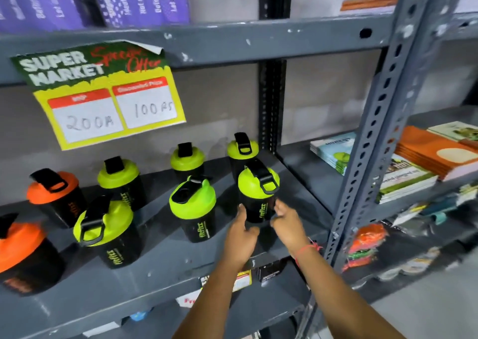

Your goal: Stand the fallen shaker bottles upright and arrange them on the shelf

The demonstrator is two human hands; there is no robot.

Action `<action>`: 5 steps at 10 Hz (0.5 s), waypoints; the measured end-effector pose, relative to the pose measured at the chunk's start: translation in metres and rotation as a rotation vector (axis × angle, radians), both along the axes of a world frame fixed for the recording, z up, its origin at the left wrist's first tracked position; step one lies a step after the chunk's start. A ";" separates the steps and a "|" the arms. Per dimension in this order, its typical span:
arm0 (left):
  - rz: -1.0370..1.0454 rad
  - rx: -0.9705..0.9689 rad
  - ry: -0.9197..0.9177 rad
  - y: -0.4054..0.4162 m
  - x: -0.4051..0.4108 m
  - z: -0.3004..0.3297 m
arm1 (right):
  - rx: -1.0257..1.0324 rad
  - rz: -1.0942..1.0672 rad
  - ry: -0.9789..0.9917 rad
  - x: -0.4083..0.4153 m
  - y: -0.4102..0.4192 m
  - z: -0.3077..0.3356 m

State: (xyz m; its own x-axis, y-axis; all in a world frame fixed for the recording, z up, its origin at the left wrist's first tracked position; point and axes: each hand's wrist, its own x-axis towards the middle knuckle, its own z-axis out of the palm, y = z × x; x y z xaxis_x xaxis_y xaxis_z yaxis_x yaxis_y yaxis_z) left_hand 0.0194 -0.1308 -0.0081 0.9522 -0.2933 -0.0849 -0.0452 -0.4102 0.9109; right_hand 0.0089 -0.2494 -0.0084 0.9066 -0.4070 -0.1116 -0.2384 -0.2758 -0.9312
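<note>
Several black shaker bottles stand upright in two rows on the grey metal shelf (pixel 160 269). Most have green lids and two at the left have orange lids (pixel 53 187). The front right green-lidded shaker (pixel 258 183) stands near the shelf's right end. My left hand (pixel 240 232) grips its lower left side and my right hand (pixel 287 225) its lower right side, fingers on the black body. Another green-lidded shaker (pixel 243 147) stands right behind it, and one with its cap flipped open (pixel 192 201) is just to the left.
A yellow price sign (pixel 108 98) hangs from the shelf above. A perforated grey upright (pixel 375 137) borders the shelf on the right, with stacked books (pixel 333 152) and orange notebooks (pixel 434 155) beyond it. Purple packages (pixel 139 0) fill the top shelf.
</note>
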 end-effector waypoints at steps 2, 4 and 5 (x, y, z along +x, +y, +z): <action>0.058 -0.028 0.008 -0.005 0.004 -0.012 | -0.015 0.025 -0.036 0.004 -0.004 -0.003; 0.083 -0.118 0.062 0.003 0.002 -0.010 | 0.054 -0.025 -0.043 -0.005 -0.002 -0.010; 0.069 -0.124 0.066 0.010 -0.016 -0.009 | 0.014 -0.205 -0.047 -0.029 0.007 -0.017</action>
